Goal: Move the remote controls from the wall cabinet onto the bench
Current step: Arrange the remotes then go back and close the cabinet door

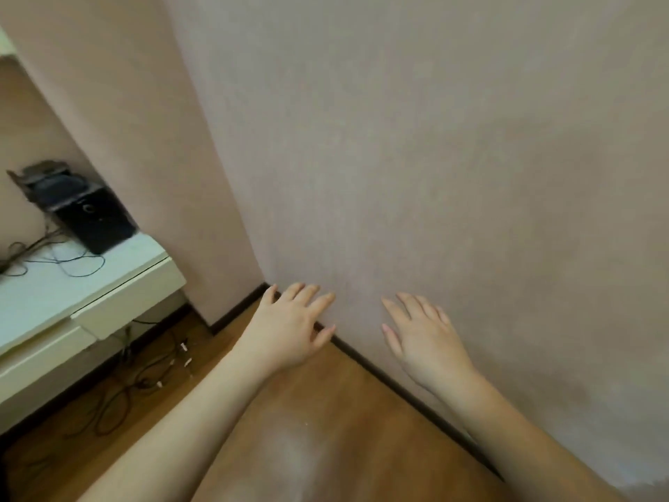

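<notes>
Hands empty, fingers spread: left hand and right hand hover before a bare wall. No remote controls or cabinet visible (desk sits left), so finding the cabinet comes first.

Dim, warm, soft light; motion-blurred, edges distorted.

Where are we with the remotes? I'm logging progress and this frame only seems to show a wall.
Nothing looks done: no remote control, wall cabinet or bench shows here. In hand: nothing, as the left hand and right hand are both open and empty before the pink wall. A black speaker sits on the white unit at left. All moves remain.
</notes>
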Motion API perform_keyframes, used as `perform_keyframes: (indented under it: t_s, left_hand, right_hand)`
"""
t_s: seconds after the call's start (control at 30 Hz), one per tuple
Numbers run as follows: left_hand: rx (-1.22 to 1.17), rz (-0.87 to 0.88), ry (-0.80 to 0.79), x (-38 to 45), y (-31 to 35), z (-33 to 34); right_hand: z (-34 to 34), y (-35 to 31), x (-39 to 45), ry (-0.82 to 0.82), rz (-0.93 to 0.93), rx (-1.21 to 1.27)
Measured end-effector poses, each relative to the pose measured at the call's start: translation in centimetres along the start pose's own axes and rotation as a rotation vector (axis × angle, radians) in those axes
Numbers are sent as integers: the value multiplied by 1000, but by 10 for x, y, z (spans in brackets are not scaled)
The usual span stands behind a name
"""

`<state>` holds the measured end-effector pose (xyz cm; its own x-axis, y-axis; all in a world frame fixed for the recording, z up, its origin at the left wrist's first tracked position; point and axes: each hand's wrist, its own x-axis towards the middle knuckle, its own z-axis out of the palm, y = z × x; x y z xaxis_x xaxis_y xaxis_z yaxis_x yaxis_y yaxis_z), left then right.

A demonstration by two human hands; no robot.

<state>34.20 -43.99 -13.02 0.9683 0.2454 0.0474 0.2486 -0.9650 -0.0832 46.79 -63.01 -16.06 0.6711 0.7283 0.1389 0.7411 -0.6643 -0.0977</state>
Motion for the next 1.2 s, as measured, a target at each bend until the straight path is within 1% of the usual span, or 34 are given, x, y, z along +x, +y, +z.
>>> perform_keyframes:
  t_s: [0.2,0.43,0.63,0.8,1.0,1.2]
  left_hand:
    - [38,-207,40,-30,-61,-20]
    - [79,-440,117,-67,-146,-39]
    - [164,-513,181,-100,-238,-61]
    - [214,-527,184,-118,-300,-80]
    - [246,-535,223,-118,-355,-103]
    - [295,-553,314,-90,-394,-130]
  right_hand:
    - [-16,-60,54,-17,-199,-13]
    - [-29,-165,109,56,-397,-5]
    - [-42,-267,160,98,-503,-22]
    - [-54,-335,189,127,-555,-2]
    - [-72,-387,227,138,-607,7]
    - [-89,-413,285,216,-637,26]
